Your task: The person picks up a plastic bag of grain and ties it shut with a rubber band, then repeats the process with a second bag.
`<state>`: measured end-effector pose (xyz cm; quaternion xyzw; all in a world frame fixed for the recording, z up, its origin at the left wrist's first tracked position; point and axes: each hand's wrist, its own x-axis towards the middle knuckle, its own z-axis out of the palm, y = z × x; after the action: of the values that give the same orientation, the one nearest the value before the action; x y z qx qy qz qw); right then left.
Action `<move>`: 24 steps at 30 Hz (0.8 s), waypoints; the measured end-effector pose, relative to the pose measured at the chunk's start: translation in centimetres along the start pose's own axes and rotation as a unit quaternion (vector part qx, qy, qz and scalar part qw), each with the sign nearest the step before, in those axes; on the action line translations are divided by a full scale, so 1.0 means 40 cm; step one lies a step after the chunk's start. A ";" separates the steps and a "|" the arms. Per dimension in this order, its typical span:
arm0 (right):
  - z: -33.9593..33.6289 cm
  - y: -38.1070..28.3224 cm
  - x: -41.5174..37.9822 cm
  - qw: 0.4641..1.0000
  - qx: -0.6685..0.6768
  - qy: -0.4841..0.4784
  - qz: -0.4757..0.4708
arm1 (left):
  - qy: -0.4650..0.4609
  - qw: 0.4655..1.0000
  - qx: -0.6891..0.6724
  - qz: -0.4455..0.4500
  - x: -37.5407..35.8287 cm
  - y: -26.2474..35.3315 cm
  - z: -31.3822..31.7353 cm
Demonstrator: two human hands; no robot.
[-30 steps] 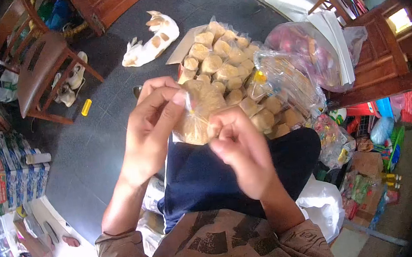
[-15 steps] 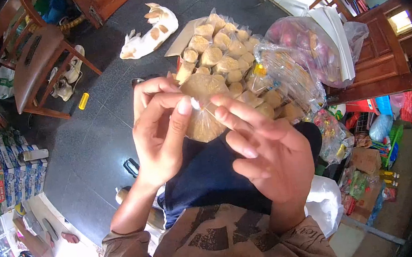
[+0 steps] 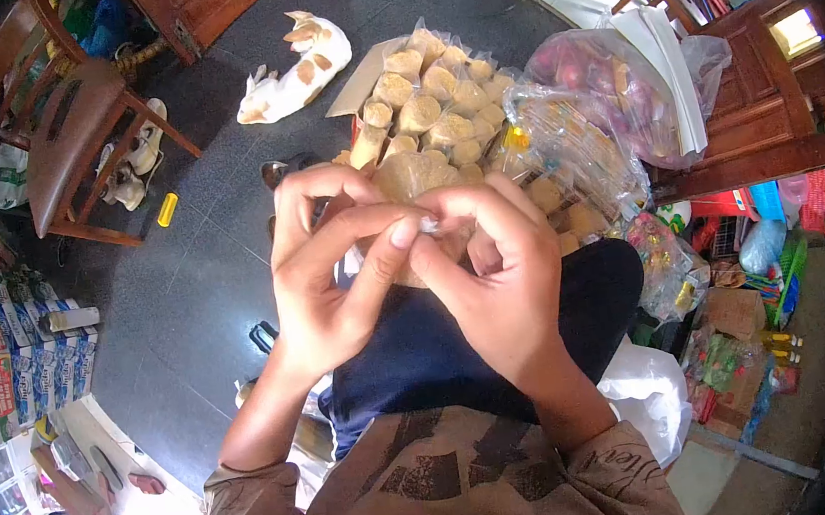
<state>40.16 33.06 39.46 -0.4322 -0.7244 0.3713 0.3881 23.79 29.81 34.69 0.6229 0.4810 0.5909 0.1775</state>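
A clear plastic bag of tan, grainy contents (image 3: pixel 410 170) is in front of me, partly hidden behind my hands. My left hand (image 3: pixel 328 266) pinches its gathered neck between thumb and index finger. From the other side, the thumb and index finger of my right hand (image 3: pixel 499 268) close at the same twisted whitish tip (image 3: pixel 428 224). Whether a thin band lies between the fingers is too small to make out. Just beyond, many similar filled bags (image 3: pixel 442 109) lie piled together.
A white and tan animal (image 3: pixel 297 68) lies on the dark tiled floor (image 3: pixel 177 312). To the left stand a wooden chair (image 3: pixel 79 142) and stacked boxes (image 3: pixel 19 339). On the right are a large bag of purplish items (image 3: pixel 596 87) and crinkled clear plastic (image 3: pixel 581 139).
My right hand has moved left and its fingers, spread before with a thin strand at them, have closed at the bag's neck. My left hand keeps its pinch there.
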 end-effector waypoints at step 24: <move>-0.060 0.018 0.031 0.973 0.169 -0.142 0.062 | -0.209 0.976 -0.032 -0.054 0.108 -0.017 -0.084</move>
<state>42.11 34.93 40.15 -0.3475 -0.6705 0.5691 0.3253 19.77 32.47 37.40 0.6995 0.4469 0.4528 0.3255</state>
